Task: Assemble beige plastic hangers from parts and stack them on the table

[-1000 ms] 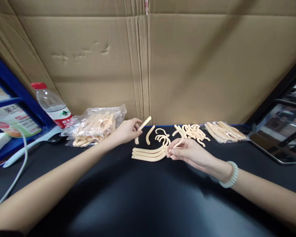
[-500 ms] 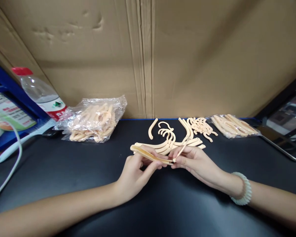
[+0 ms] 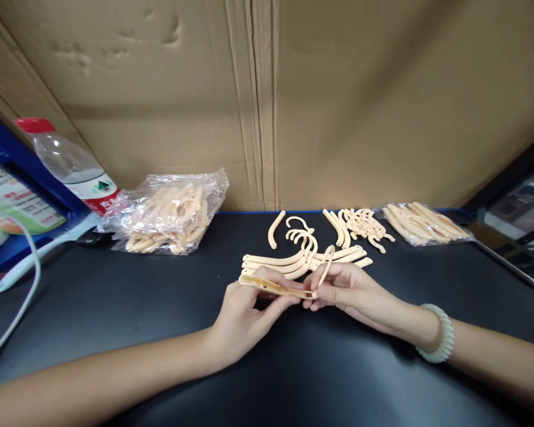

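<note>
My left hand pinches a cream plastic hanger arm held level above the black table. My right hand is closed on a cream hook piece and meets the arm's right end. Just behind the hands lies a stack of assembled cream hangers. A single loose arm lies farther back.
A clear bag of cream parts sits at the back left, beside a water bottle and a blue shelf frame. Loose hooks and another bag of arms lie back right. A cardboard wall closes the back. A white cable runs at left.
My left hand brought an arm piece back from the far table to meet my right hand with the hook. The pieces now touch end to end in front of the hanger stack.
</note>
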Demonstrator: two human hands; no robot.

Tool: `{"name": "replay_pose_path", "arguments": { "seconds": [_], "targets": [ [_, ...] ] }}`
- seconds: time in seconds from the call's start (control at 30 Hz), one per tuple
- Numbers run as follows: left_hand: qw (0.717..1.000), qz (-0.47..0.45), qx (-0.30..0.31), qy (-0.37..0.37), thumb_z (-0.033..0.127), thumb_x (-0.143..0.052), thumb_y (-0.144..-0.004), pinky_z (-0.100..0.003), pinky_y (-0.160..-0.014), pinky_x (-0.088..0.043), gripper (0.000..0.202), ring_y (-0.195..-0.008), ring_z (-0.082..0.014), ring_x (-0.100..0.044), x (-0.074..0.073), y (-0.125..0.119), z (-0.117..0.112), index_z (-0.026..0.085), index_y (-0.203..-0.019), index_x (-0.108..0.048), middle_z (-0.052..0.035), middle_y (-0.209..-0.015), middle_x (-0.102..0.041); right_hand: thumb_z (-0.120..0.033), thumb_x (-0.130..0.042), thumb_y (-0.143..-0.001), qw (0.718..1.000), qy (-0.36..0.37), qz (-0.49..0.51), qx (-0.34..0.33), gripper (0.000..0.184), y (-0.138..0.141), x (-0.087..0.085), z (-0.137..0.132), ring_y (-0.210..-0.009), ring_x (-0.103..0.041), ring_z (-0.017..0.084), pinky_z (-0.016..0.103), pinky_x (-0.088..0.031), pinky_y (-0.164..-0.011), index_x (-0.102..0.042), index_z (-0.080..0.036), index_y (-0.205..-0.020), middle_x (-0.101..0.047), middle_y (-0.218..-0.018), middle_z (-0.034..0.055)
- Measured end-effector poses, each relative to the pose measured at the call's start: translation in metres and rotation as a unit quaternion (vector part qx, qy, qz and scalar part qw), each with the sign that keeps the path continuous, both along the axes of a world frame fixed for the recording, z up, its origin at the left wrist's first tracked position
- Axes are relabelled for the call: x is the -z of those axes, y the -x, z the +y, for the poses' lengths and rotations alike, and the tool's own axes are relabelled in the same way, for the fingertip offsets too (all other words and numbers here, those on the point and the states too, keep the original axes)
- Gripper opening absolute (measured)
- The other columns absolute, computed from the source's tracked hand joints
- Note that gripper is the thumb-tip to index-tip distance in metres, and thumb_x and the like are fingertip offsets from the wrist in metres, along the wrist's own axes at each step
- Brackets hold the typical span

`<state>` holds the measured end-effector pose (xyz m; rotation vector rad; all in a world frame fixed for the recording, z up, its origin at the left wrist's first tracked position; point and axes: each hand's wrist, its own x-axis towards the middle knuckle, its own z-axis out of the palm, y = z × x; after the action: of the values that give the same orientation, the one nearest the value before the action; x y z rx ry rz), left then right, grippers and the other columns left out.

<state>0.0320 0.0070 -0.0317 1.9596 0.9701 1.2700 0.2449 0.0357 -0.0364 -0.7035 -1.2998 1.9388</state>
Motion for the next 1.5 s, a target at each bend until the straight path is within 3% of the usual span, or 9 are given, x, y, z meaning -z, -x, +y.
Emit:
{"name": "replay_pose_path", "arguments": {
  "seconds": [0.23, 0.4, 0.6, 0.77, 0.9, 1.1, 1.27, 1.5],
  "targets": [
    [0.997, 0.037, 0.018, -0.063, 0.013, -0.065, -0.088, -0.023, -0.082, -0.056, 0.017, -0.088, -0.0143, -0.071, 0.002, 0.001, -0.001, 0.023, -0.101, -0.064, 0.0017, -0.095, -0.075, -0.025, -0.080, -0.075, 1.000, 0.021, 0.020, -0.008, 0.017, -0.001, -0.002, 0.001, -0.076, -0.069, 0.013, 0.024, -0.055, -0.075, -0.069, -0.015, -0.084, -0.070, -0.079, 0.0021],
    [0.994, 0.049, 0.020, -0.094, 0.011, -0.066, -0.087, -0.022, -0.083, -0.056, 0.021, -0.089, -0.0147, -0.072, 0.004, 0.001, -0.002, 0.023, -0.104, -0.064, 0.0009, -0.097, -0.075, -0.023, -0.081, -0.074, 1.000, 0.017, 0.025, -0.007, 0.017, 0.000, -0.001, 0.002, -0.073, -0.068, 0.013, 0.024, -0.055, -0.073, -0.069, -0.014, -0.082, -0.069, -0.076, 0.0021],
    [0.996, 0.041, 0.011, -0.078, 0.011, -0.066, -0.087, -0.022, -0.081, -0.057, 0.015, -0.087, -0.0150, -0.072, 0.004, -0.001, -0.001, 0.021, -0.099, -0.067, -0.0001, -0.094, -0.075, -0.024, -0.082, -0.073, 0.999, -0.013, 0.023, 0.034, 0.018, 0.004, 0.004, -0.001, -0.069, -0.069, 0.013, 0.024, -0.056, -0.069, -0.068, -0.015, -0.081, -0.070, -0.073, 0.0012],
    [0.999, -0.029, -0.001, 0.014, 0.014, -0.068, -0.085, -0.019, -0.070, -0.058, 0.009, -0.077, -0.0142, -0.072, 0.002, -0.005, -0.004, 0.019, -0.091, -0.064, -0.0004, -0.089, -0.075, -0.026, -0.079, -0.076, 0.997, -0.053, 0.015, 0.058, 0.017, 0.007, 0.007, -0.004, -0.067, -0.069, 0.014, 0.023, -0.055, -0.063, -0.068, -0.015, -0.081, -0.071, -0.071, 0.0029],
    [0.987, -0.116, 0.008, 0.113, 0.018, -0.069, -0.084, -0.020, -0.069, -0.059, 0.013, -0.073, -0.0132, -0.072, -0.001, -0.009, -0.004, 0.020, -0.090, -0.057, 0.0014, -0.084, -0.074, -0.029, -0.077, -0.078, 0.994, -0.069, -0.003, 0.090, 0.016, 0.009, 0.005, -0.008, -0.066, -0.067, 0.013, 0.023, -0.054, -0.062, -0.070, -0.016, -0.083, -0.070, -0.073, 0.0036],
    [0.959, -0.172, 0.007, 0.223, 0.025, -0.071, -0.082, -0.028, -0.069, -0.060, 0.023, -0.074, -0.0174, -0.071, -0.002, -0.010, 0.000, 0.017, -0.092, -0.052, -0.0035, -0.087, -0.072, -0.033, -0.072, -0.083, 0.972, -0.171, -0.051, 0.154, 0.016, 0.010, -0.005, -0.014, -0.050, -0.050, 0.007, 0.019, -0.042, -0.043, -0.071, -0.018, -0.082, -0.062, -0.072, 0.0003],
    [0.950, -0.171, 0.006, 0.260, 0.027, -0.073, -0.079, -0.028, -0.067, -0.060, 0.028, -0.071, -0.0166, -0.070, -0.002, -0.011, 0.002, 0.016, -0.093, -0.051, -0.0017, -0.080, -0.069, -0.033, -0.070, -0.084, 0.983, -0.128, -0.039, 0.129, 0.016, 0.008, -0.003, -0.013, -0.051, -0.053, 0.009, 0.020, -0.049, -0.048, -0.065, -0.017, -0.084, -0.058, -0.062, -0.0028],
    [0.923, -0.170, 0.099, 0.330, 0.028, -0.078, -0.074, -0.024, -0.069, -0.056, 0.029, -0.071, -0.0141, -0.068, -0.003, -0.014, 0.002, 0.014, -0.089, -0.057, -0.0025, -0.079, -0.070, -0.035, -0.069, -0.085, 0.989, -0.105, -0.022, 0.106, 0.020, 0.011, -0.002, -0.015, -0.057, -0.061, 0.011, 0.021, -0.052, -0.052, -0.060, -0.017, -0.085, -0.066, -0.069, 0.0009]
  ]
}}
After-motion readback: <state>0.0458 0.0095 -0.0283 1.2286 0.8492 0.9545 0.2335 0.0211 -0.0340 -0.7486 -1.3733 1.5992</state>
